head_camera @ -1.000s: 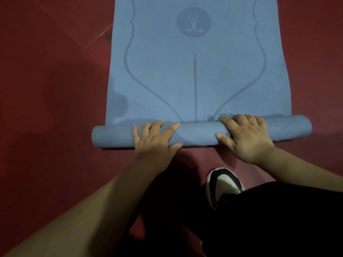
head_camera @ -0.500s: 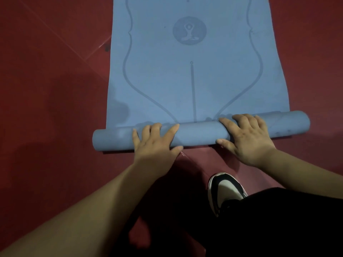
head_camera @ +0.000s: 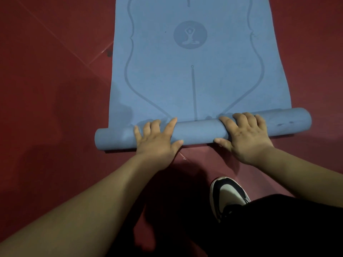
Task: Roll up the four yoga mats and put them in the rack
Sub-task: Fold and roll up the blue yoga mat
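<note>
- head view: a blue foam yoga mat (head_camera: 194, 80) printed with alignment lines lies on the dark red tiled floor (head_camera: 46, 89). it runs from the top edge of the frame down to the middle, where its near end is wound into a rolled tube (head_camera: 198, 131).
- left hand (head_camera: 157, 143) and right hand (head_camera: 245, 138) press palm-down on the tube. the fingers are spread and laid over its top, with thumbs on the near side, and neither hand wraps round it.
- change: over the last second the round seated-figure emblem (head_camera: 190, 34) has come closer to the tube, and less of the centre line shows. the roll has therefore taken up more mat.
- meaning: this mat looks well short of fully rolled, since flat mat runs out of the top of the frame. no rack or other mats are in sight.
- edges: the tube's right end sits higher in the frame than its left, and both ends overhang the flat mat's sides. the roll may be winding skewed.
- room: bare floor lies open on both sides and ahead. a black-and-white shoe (head_camera: 226, 195) and black trouser leg (head_camera: 278, 229) are at lower right, apart from the tube.
</note>
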Demonstrator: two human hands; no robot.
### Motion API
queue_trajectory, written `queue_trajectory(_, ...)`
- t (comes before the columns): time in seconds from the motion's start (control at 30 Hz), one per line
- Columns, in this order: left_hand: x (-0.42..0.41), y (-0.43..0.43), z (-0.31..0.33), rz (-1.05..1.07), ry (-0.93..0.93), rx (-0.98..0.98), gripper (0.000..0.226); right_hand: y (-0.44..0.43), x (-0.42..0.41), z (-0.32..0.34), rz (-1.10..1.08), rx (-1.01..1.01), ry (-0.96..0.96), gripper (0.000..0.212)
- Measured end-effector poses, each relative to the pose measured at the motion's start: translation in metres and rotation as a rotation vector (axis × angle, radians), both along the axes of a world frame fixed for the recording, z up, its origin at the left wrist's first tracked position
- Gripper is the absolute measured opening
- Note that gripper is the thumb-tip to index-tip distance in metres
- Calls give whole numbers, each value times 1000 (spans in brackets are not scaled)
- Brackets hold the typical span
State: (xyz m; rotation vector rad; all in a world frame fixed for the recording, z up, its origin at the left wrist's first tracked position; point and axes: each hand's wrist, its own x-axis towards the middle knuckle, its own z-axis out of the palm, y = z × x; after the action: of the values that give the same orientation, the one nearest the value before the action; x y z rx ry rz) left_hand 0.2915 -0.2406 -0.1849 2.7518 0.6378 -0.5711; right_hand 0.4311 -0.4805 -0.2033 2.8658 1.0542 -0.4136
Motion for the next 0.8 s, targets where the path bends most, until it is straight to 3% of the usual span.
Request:
queue_trajectory(0.1, -19, -5, -5, -44, -57, 48, 83, 3, 6, 1, 13, -34, 20, 86)
queue_trajectory(0.37, 3, 8, -11, -32, 18, 11, 72, 4, -10, -2, -46, 46, -16, 80)
queue_trajectory(0.8, 20, 18, -3, -61, 84, 24, 72, 19, 24, 13, -18, -83, 109, 90)
